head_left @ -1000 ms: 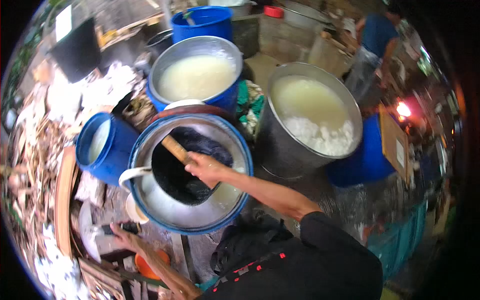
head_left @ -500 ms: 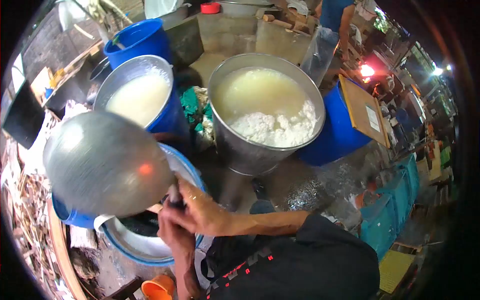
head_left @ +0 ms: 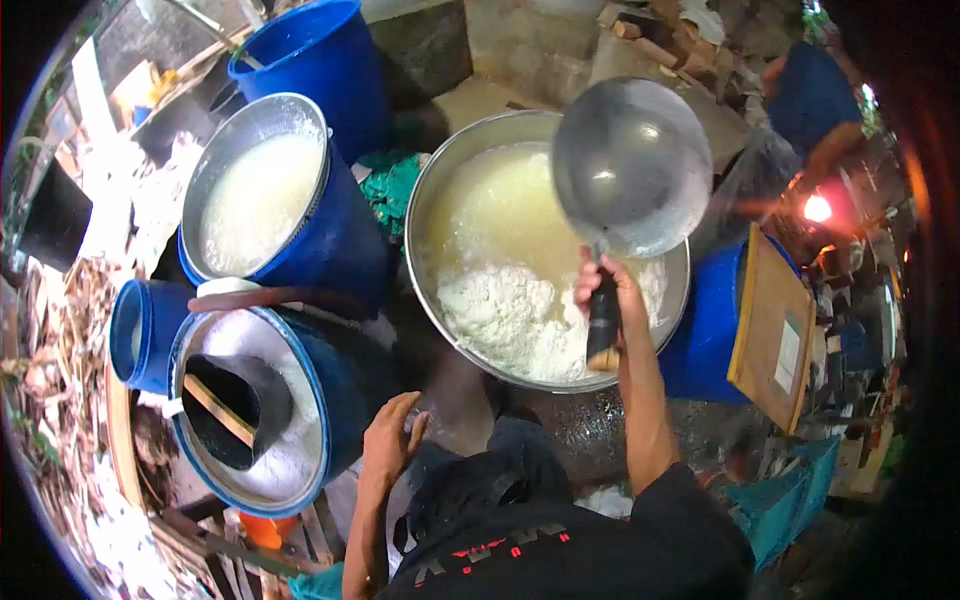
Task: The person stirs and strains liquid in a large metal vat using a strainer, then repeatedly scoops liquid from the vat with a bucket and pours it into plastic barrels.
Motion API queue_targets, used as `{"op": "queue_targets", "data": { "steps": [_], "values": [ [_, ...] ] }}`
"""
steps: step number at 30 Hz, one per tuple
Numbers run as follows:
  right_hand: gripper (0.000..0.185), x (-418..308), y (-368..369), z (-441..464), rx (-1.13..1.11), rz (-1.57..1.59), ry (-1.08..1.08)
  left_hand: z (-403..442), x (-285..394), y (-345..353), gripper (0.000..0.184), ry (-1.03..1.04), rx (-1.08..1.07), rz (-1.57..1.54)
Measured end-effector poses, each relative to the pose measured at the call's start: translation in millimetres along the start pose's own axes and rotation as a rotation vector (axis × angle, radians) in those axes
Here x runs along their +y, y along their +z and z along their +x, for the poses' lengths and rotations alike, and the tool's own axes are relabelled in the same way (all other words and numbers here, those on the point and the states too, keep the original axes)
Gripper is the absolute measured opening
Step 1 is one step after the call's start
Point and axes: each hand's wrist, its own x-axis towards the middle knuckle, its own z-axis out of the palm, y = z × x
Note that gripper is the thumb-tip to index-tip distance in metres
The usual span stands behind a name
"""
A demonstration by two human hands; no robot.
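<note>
My right hand (head_left: pixel 620 295) is wrapped around the black, wood-tipped handle of a round metal wok (head_left: pixel 635 160). The wok is over the far right part of a large metal pot (head_left: pixel 412 235), its hollow side facing me. In the pot, cloudy yellowish liquid (head_left: pixel 485 205) lies beside lumpy white curds (head_left: pixel 500 310). My left hand (head_left: pixel 393 440) holds nothing, its fingers stretched out. It hovers just right of a blue-rimmed barrel (head_left: pixel 318 400), which contains white foamy stuff and a black vessel (head_left: pixel 265 400) with a wooden stick across it.
Behind that barrel, a metal basin (head_left: pixel 190 200) of pale liquid sits on a blue drum (head_left: pixel 340 235). Another blue drum (head_left: pixel 700 330) with a leaning wooden board (head_left: pixel 770 330) stands right of the pot. At the upper right is another person (head_left: pixel 815 100), near a bright glow.
The wok has swung right, from above the blue-rimmed barrel to above the metal pot. My left hand has left the handle; the right hand keeps it. The view has shifted.
</note>
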Motion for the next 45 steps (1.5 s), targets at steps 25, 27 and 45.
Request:
{"op": "queue_targets", "data": {
  "steps": [25, 27, 45],
  "values": [
    [0.01, -128.9, -256.5, 250.9, 0.664, 0.34, 0.021, -296.3, -190.2, 163.0, 0.038, -0.988, -0.12, -0.411],
    [0.01, -129.7, -260.9, 278.0, 0.642, 0.309, 0.041, -305.1, -187.6, 167.3, 0.036, -1.036, -0.092, -0.489],
    [0.013, -9.8, -203.2, 460.6, 0.394, 0.02, 0.318, -320.2, -125.0, 159.7, 0.026, -1.007, 0.166, -0.466]
  ]
}}
